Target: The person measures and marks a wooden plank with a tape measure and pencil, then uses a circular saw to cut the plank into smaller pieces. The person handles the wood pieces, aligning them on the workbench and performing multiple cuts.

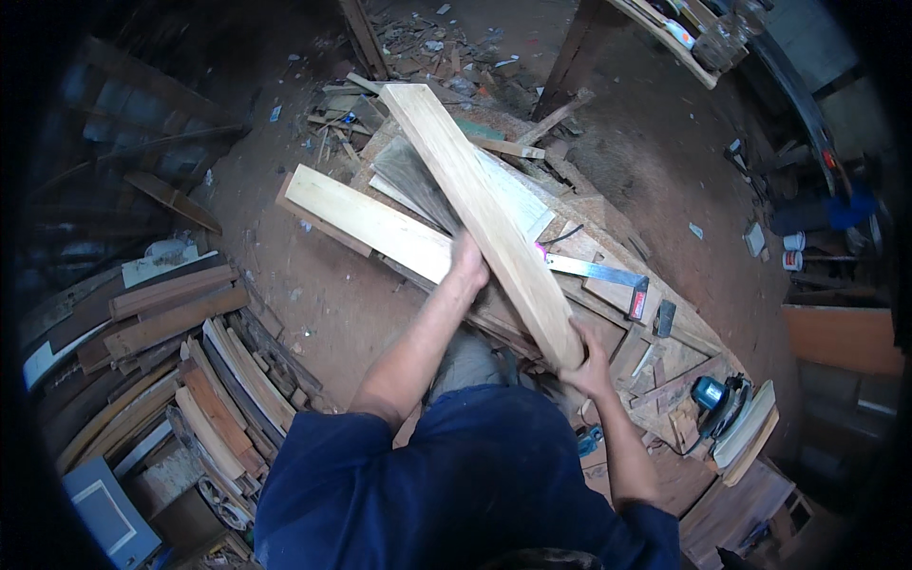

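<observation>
A long pale wooden plank [475,204] is raised at a slant over the workbench, its far end up to the left. My left hand [467,263] is closed at its left edge, near the middle. Around its near end my right hand [593,367] is closed, with the thumb against the wood. Beneath the held plank, a second pale board [366,220] lies across the bench toward the left. A try square [598,272] with a metal blade rests on the bench to the right, beside a small dark block [664,318].
The workbench [684,337] carries offcuts and a teal power tool [708,392] at its right end. Stacked boards [204,380] fill the lower left. Wood scraps [465,62] litter the floor beyond. A shelf [665,36] juts in at upper right, near a post [570,57].
</observation>
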Demonstrator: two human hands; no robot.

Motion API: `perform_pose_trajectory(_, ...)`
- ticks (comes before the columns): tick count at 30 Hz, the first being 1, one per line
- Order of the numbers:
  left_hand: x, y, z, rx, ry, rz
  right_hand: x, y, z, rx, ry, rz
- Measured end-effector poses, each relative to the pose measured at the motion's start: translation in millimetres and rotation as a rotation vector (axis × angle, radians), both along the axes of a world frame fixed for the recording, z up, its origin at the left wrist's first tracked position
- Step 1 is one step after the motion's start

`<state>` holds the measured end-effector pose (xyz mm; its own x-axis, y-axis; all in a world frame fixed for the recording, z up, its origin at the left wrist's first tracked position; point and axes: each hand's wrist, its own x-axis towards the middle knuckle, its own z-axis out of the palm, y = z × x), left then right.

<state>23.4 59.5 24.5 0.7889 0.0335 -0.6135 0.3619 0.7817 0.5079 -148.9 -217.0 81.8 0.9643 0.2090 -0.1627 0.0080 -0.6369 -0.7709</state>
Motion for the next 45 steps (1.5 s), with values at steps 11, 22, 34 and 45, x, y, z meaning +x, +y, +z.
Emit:
perform_pose_trajectory(11,-85.1,127.5,-137.6,0.280,0.413,0.160,170.2,89.6,-44.6,-0.328,-0.305,0.226)
perform_pose_trajectory(22,-126.2,80.5,-42.6,-0.070,0.116,0.008,124.5,140.5,-17.8,-0.038,0.345,-0.173)
perform_pose_trajectory(34,-96.1,140.2,-80.2,0.083,0.258,0.042,2.1,-20.1,-9.6,0.466,0.448,-0.423)
perform_pose_trajectory(45,-37.9,79.2,-65.1,-0.475,-0.242,0.063,-105.7,-44.5,-51.2,-0.090,-0.089,-0.371)
